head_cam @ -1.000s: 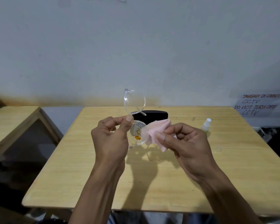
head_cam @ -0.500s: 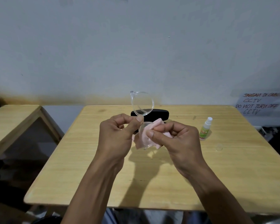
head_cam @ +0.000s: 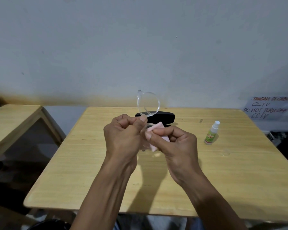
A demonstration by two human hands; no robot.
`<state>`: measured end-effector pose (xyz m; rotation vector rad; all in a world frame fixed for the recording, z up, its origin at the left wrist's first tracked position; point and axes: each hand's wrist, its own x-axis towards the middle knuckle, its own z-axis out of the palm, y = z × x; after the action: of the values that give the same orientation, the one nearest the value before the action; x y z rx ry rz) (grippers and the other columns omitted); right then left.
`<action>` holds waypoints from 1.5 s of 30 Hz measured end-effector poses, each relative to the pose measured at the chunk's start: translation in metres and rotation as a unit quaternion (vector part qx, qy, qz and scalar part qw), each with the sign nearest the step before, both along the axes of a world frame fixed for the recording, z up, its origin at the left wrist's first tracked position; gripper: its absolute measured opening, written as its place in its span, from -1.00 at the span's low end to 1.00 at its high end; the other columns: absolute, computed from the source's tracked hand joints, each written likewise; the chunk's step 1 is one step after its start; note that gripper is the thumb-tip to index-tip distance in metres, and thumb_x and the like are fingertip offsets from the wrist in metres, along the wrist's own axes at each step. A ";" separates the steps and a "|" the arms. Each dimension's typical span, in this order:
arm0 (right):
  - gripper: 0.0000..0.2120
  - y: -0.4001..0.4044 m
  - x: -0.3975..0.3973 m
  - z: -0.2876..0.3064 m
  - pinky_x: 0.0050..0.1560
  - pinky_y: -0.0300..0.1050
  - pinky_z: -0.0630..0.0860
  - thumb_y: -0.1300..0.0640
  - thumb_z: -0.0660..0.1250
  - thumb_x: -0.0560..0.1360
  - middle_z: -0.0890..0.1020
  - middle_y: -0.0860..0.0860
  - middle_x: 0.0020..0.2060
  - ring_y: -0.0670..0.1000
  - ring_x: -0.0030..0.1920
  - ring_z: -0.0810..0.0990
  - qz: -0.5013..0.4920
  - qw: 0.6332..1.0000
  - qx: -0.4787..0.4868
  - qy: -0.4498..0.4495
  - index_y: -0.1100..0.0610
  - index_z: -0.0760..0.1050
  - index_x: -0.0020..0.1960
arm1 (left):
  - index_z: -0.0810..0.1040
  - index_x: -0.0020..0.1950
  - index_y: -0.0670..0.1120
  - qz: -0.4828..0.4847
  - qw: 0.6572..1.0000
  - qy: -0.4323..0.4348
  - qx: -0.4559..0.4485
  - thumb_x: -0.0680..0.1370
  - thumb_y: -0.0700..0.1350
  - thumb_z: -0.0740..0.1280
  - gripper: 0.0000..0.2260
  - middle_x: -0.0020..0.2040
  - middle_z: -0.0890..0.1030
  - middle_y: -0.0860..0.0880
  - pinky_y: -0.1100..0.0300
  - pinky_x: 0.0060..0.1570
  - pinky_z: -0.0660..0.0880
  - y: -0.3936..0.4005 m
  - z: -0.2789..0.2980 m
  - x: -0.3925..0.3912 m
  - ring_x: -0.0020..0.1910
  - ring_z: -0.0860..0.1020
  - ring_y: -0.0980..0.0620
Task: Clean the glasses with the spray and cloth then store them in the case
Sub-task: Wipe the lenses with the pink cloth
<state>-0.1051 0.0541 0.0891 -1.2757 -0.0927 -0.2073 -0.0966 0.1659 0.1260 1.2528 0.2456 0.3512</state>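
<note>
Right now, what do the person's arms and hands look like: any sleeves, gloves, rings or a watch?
Both forearms are bare up to the frame's lower edge, with no sleeves in view. The left hand and right hand are ungloved; no ring, watch or bracelet shows. Fingernails are short and unpainted.

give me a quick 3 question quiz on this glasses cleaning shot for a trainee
1. True or false: the spray bottle is held in the right hand.
2. Which hand holds the clear glasses? A) left hand B) right hand C) neither
3. Fill in: the pink cloth is pinched against the lower ____ of the glasses.

Key:
1. False. It stands upright on the wooden table, off to the right of both hands.
2. A. The left thumb and fingers pinch the frame.
3. Lens. The black case lies on the table behind the hands, and the glasses are not yet in it.
</note>
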 end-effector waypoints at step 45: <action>-0.82 -0.001 0.005 -0.002 -0.22 -0.16 0.61 0.43 0.58 0.30 0.71 0.04 -0.37 0.00 -0.33 0.69 -0.072 0.997 -0.014 -0.011 0.21 0.66 -0.29 | 0.49 -0.45 -0.23 -0.012 0.999 0.034 -0.022 0.46 -0.36 0.42 -0.71 -0.30 0.47 -0.14 0.29 -0.52 0.47 -0.012 -0.005 -0.005 -0.50 0.56 0.15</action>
<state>-0.1001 0.0532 0.0866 -1.3098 -0.0229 -0.3441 -0.1019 0.1537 0.1215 1.2250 0.2957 0.2821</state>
